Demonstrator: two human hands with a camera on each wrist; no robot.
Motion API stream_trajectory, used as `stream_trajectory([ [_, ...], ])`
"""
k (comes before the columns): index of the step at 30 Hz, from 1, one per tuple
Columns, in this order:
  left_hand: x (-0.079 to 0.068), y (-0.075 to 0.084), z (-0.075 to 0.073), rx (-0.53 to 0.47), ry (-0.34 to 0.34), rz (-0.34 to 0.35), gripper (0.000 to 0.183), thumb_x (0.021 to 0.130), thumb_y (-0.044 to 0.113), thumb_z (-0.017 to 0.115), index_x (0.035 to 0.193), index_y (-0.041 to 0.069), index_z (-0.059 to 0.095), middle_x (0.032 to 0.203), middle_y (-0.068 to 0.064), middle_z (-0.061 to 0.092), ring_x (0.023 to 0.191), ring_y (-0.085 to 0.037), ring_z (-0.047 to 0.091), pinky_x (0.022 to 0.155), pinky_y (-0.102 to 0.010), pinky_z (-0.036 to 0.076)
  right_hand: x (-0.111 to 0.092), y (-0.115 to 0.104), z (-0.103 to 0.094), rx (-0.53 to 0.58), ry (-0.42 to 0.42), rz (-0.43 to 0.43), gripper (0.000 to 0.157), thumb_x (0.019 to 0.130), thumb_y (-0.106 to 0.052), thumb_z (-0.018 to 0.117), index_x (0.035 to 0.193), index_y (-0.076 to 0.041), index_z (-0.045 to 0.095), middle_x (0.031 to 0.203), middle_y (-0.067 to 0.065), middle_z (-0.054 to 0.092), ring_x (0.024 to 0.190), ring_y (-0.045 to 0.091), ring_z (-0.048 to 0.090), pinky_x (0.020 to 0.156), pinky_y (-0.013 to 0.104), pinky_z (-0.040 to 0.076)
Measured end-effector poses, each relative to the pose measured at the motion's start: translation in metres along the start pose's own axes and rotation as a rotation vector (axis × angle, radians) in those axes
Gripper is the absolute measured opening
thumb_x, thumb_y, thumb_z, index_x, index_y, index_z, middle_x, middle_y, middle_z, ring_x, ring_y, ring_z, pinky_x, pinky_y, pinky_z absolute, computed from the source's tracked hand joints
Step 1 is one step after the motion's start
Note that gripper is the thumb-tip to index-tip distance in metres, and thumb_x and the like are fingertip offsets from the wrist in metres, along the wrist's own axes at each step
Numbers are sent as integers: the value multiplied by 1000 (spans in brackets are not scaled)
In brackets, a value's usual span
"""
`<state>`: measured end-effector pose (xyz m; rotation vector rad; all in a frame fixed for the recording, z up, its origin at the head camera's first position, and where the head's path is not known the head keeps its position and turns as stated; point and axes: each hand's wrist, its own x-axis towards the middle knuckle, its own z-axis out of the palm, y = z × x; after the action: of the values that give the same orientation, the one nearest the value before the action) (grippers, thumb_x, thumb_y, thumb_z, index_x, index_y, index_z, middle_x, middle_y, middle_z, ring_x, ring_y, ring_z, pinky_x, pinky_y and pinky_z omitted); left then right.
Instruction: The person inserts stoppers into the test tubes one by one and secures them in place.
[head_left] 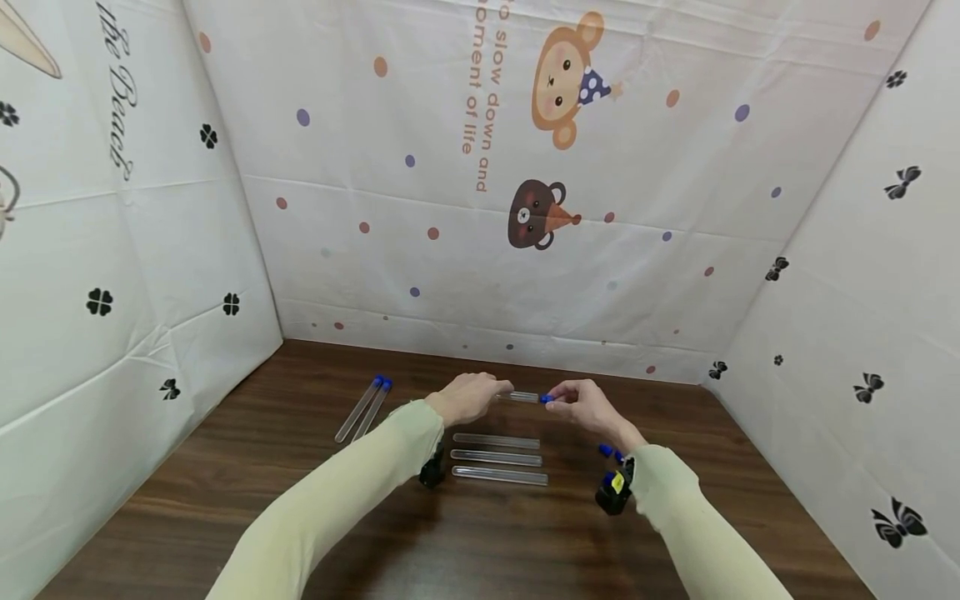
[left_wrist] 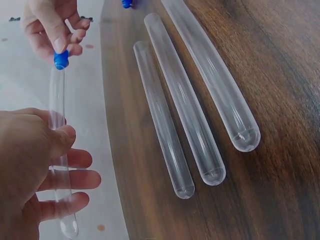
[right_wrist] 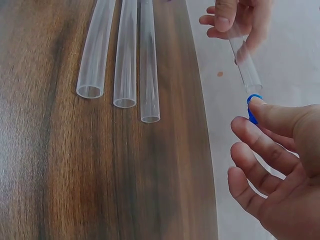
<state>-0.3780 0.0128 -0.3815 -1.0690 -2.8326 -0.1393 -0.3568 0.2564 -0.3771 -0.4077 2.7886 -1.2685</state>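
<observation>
A clear test tube [head_left: 524,397] is held level above the far part of the table by my left hand [head_left: 467,398]. In the left wrist view, thumb and fingers wrap that tube near its rounded end. My right hand [head_left: 588,407] pinches a small blue cap [right_wrist: 253,116] between thumb and forefinger. The cap sits in line with the tube's open mouth; whether they touch I cannot tell. Nearer to me, three uncapped test tubes [head_left: 497,457] lie side by side, mouths to the right.
Two test tubes with blue caps [head_left: 372,410] lie slanted on the left of the brown wooden table [head_left: 495,542]. Loose blue caps [head_left: 605,450] lie by my right wrist, partly hidden by it. Printed white cloth [head_left: 450,275] walls the back and both sides.
</observation>
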Motion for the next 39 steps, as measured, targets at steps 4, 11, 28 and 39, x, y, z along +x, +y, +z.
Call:
stream_trajectory([
  [4,1,1,0,0,-7,3,35,99,12,52,132,22,56,115,-2,68,77,-9,55,70,-25,51,2,0,2,-8,4,2,23,90,-15,67,107,1,66,93,19,66,80,27,62,69,38,52],
  [11,1,2,2,5,-14,-2,34,99,12,52,131,22,57,114,-1,69,78,-10,55,70,-25,51,1,-3,6,-6,-12,-6,21,92,-15,66,106,1,66,96,25,65,76,26,62,64,36,51],
  [28,1,2,0,-49,-25,-20,41,97,6,54,136,20,53,119,-2,68,93,-13,65,75,-26,53,5,3,4,250,-45,86,33,97,-19,59,118,7,61,93,10,72,74,15,62,64,27,52],
  [39,2,3,-2,-48,-23,1,45,93,-2,56,133,18,56,114,0,70,97,-13,67,75,-24,53,5,2,5,284,-58,126,35,99,-22,55,115,8,62,80,-2,65,67,12,52,64,28,50],
])
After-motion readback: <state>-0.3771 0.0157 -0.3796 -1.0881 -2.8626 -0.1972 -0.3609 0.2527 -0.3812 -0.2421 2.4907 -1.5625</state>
